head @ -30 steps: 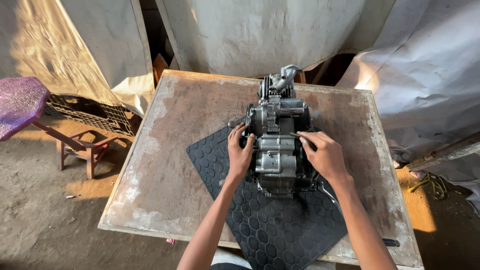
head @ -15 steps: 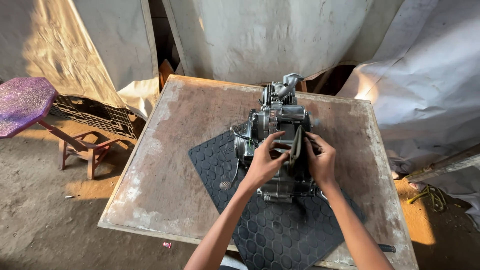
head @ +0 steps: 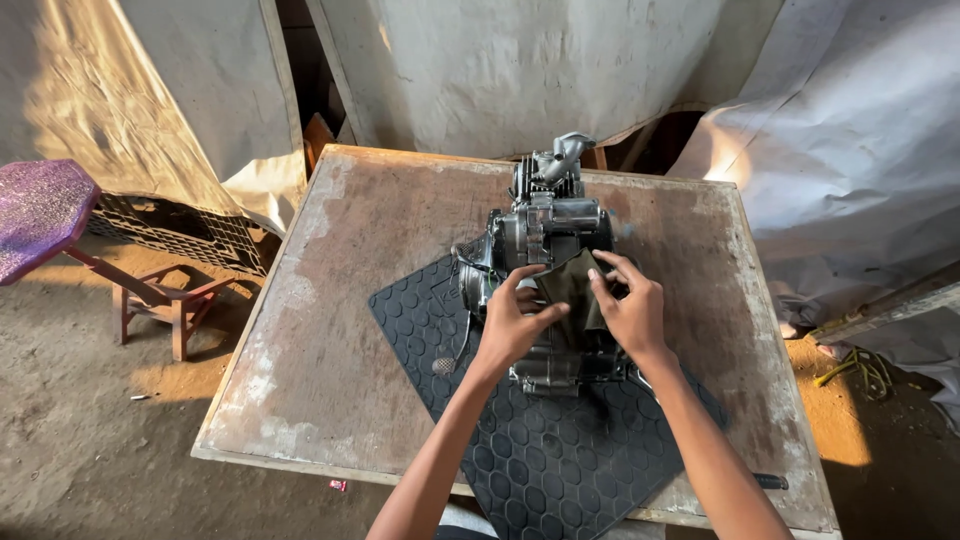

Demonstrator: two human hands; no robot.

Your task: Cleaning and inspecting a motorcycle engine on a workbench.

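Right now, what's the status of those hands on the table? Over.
Both hands, left and right, pinch a dark folded cloth. Cloth lies on grey metal engine, atop black hex-pattern rubber mat. Nothing blocking.

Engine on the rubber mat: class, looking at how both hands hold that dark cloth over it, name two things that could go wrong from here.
1. The dark cloth, held between the left hand and right hand, could snag on the engine's protruding parts.
2. The engine stands upright on the rubber mat; pressing sideways while handling the cloth might tip it toward the table's far edge, which it sits close to.
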